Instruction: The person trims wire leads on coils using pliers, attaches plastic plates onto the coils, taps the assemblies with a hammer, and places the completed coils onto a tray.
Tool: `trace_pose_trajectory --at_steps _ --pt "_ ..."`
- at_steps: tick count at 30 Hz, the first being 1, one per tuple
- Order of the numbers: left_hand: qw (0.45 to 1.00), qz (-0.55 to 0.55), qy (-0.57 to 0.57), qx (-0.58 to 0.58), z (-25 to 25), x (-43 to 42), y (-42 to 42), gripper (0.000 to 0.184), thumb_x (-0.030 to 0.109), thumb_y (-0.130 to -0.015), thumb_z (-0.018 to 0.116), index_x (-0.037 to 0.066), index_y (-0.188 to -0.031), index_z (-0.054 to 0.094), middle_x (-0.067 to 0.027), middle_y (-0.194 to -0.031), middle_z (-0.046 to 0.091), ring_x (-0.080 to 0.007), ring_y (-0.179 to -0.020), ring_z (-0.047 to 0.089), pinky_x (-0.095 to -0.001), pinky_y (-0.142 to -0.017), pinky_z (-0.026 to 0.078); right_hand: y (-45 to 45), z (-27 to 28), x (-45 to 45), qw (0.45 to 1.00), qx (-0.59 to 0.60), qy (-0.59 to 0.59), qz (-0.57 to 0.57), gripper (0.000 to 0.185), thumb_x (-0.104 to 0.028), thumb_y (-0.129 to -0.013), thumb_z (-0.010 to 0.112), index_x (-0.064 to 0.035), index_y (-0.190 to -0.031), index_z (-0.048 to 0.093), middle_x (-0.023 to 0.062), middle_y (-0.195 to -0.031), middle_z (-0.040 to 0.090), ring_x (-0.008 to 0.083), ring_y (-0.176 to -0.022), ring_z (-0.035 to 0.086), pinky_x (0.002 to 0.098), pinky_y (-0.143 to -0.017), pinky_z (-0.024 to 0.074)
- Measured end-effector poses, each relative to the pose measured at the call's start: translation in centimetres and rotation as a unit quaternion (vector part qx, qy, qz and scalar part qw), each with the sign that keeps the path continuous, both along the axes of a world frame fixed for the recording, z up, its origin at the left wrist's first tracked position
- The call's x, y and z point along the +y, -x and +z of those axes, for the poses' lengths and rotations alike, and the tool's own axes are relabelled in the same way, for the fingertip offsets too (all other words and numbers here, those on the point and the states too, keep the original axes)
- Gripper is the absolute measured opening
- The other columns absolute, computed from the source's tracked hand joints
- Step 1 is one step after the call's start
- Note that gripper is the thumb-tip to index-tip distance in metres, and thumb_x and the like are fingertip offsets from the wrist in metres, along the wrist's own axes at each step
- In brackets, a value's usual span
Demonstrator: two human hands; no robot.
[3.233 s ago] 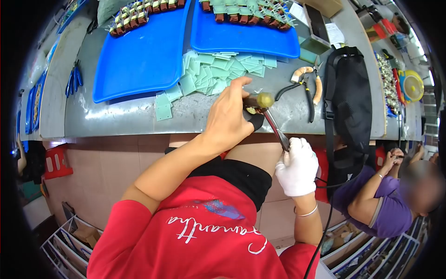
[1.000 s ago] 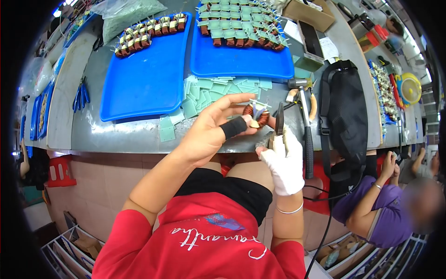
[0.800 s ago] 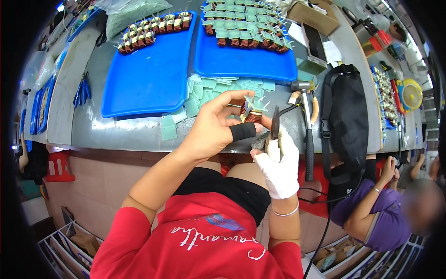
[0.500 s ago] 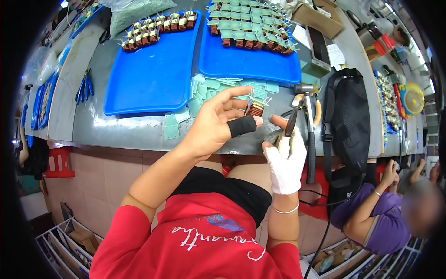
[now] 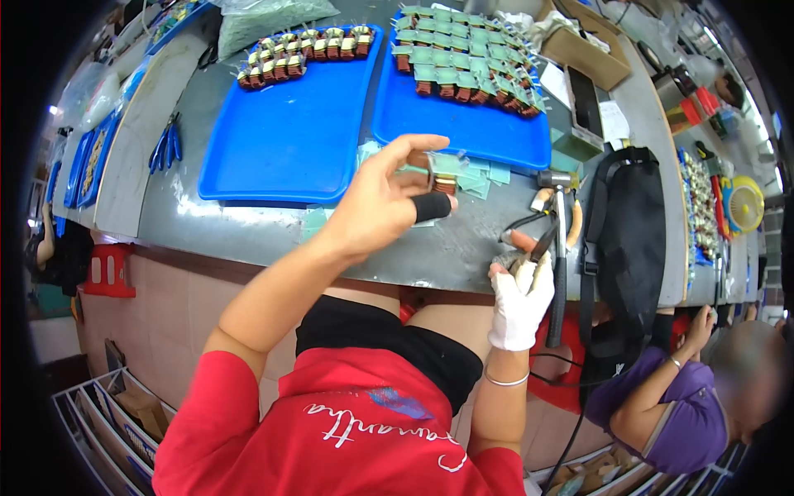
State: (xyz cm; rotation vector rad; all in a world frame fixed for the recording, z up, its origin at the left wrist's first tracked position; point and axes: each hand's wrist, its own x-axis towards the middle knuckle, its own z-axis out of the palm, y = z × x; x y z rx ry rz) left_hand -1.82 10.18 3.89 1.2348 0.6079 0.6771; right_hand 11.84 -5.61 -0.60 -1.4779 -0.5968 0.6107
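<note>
My left hand (image 5: 376,202), a black wrap round its thumb, is closed on a small copper-wound coil (image 5: 445,183). The coil has thin wire leads and a pale green piece on its upper side. It is held above loose green sheets (image 5: 475,183) on the bench. At the bench's front edge, my right hand (image 5: 523,302) wears a white glove with some fingertips bare. Its fingers are closed round a dark slim tool (image 5: 543,244), whose exact kind I cannot make out. A hammer (image 5: 559,248) lies just right of this hand.
Two blue trays hold rows of coils: the left tray (image 5: 281,157) and the right tray (image 5: 463,136), where green sheets top the coils. Blue-handled pliers (image 5: 167,147) lie at left. A black bag (image 5: 633,231) is at right, near a person in a purple shirt (image 5: 674,413).
The view has shifted slightly. My left hand has moved away from me and a little left over the bench, with the coil turned in its fingers. My right hand stays beside the hammer.
</note>
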Motion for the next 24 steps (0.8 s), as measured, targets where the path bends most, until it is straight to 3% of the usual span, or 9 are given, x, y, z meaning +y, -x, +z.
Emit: trace_pose_trajectory --at_steps 5,7,9,15,17,20,21,23,24 --pt "0.969 0.050 -0.177 0.162 -0.8 7.6 0.1 0.046 -0.007 -0.071 0.068 0.003 -0.113 0.053 -0.0079 -0.100 0.060 -0.0181 -0.094 0.061 -0.0308 -0.082 0.051 -0.2 -0.4 -0.1 1.000 0.015 -0.026 0.001 0.042 0.005 -0.073 0.064 0.0011 -0.115 0.058 -0.0041 -0.079 0.044 0.0039 -0.066 0.041 0.0170 -0.057 0.0376" --pt "0.903 0.110 -0.338 0.242 -1.4 10.5 0.0 0.045 0.000 -0.067 0.070 0.000 -0.110 0.056 -0.0116 -0.092 0.066 -0.0200 -0.087 0.064 -0.0322 -0.078 0.050 -0.1 -0.3 -0.1 0.999 0.016 -0.034 0.000 0.044 0.006 -0.073 0.064 0.0010 -0.116 0.057 -0.0034 -0.080 0.045 0.0041 -0.066 0.041 0.0171 -0.058 0.0377" --pt "0.875 0.130 -0.388 0.259 -1.8 12.8 -0.3 0.045 0.001 -0.066 0.070 -0.001 -0.109 0.056 -0.0135 -0.094 0.066 -0.0247 -0.086 0.064 -0.0348 -0.079 0.050 -0.1 -0.2 0.0 0.999 0.018 -0.041 0.003 0.044 0.006 -0.073 0.064 0.0011 -0.116 0.056 -0.0032 -0.081 0.045 0.0042 -0.066 0.041 0.0171 -0.058 0.0377" --pt "0.818 0.133 -0.478 0.291 -3.4 16.3 -2.4 0.043 -0.005 -0.064 0.064 0.002 -0.106 0.061 -0.0140 -0.104 0.061 -0.0277 -0.091 0.061 -0.0352 -0.081 0.051 -0.2 -0.5 -0.2 0.998 0.031 -0.059 0.006 0.047 0.003 -0.073 0.069 0.0009 -0.117 0.054 0.0007 -0.093 0.047 0.0059 -0.074 0.043 0.0173 -0.061 0.0383" --pt "0.818 0.112 -0.486 0.286 -3.3 16.6 -2.8 0.038 -0.004 -0.061 0.064 -0.001 -0.099 0.063 -0.0211 -0.101 0.060 -0.0379 -0.101 0.057 -0.0411 -0.089 0.046 -0.1 -0.5 -0.1 0.997 0.049 -0.059 0.000 0.048 0.002 -0.073 0.070 0.0008 -0.118 0.054 0.0009 -0.094 0.049 0.0062 -0.074 0.043 0.0177 -0.061 0.0389" --pt "0.817 0.103 -0.490 0.285 -3.5 16.7 -3.0 0.049 -0.004 -0.063 0.062 0.002 -0.111 0.060 -0.0211 -0.105 0.058 -0.0381 -0.100 0.057 -0.0412 -0.089 0.046 -0.8 -1.8 -0.6 0.997 0.036 -0.061 0.023 0.048 0.000 -0.073 0.072 0.0005 -0.117 0.054 0.0017 -0.095 0.051 0.0068 -0.074 0.045 0.0176 -0.061 0.0400" --pt "0.816 0.106 -0.490 0.287 -3.3 16.8 -2.7 0.049 -0.004 -0.063 0.062 0.002 -0.111 0.060 -0.0211 -0.105 0.058 -0.0381 -0.100 0.057 -0.0412 -0.089 0.046 -0.1 -0.5 0.0 0.998 0.029 -0.048 0.000 0.048 0.008 -0.068 0.056 0.0043 -0.116 0.052 0.0033 -0.080 0.051 0.0094 -0.067 0.049 0.0188 -0.062 0.0386" --pt "0.855 0.062 -0.441 0.264 -2.8 17.0 -2.2 0.052 -0.004 -0.064 0.061 0.003 -0.115 0.058 -0.0208 -0.110 0.057 -0.0372 -0.101 0.058 -0.0407 -0.090 0.047 0.0 -0.5 0.1 0.999 0.022 -0.047 -0.003 0.048 0.008 -0.068 0.057 0.0040 -0.115 0.052 0.0031 -0.080 0.051 0.0092 -0.068 0.049 0.0187 -0.062 0.0383" --pt "0.869 0.054 -0.413 0.267 -2.1 17.1 -1.5 0.053 -0.008 -0.068 0.059 0.001 -0.119 0.055 -0.0149 -0.118 0.058 -0.0276 -0.104 0.060 -0.0371 -0.092 0.049 0.0 -0.5 0.1 0.999 0.016 -0.044 -0.009 0.047 0.008 -0.068 0.057 0.0037 -0.115 0.052 0.0028 -0.080 0.051 0.0090 -0.068 0.049 0.0186 -0.062 0.0381"
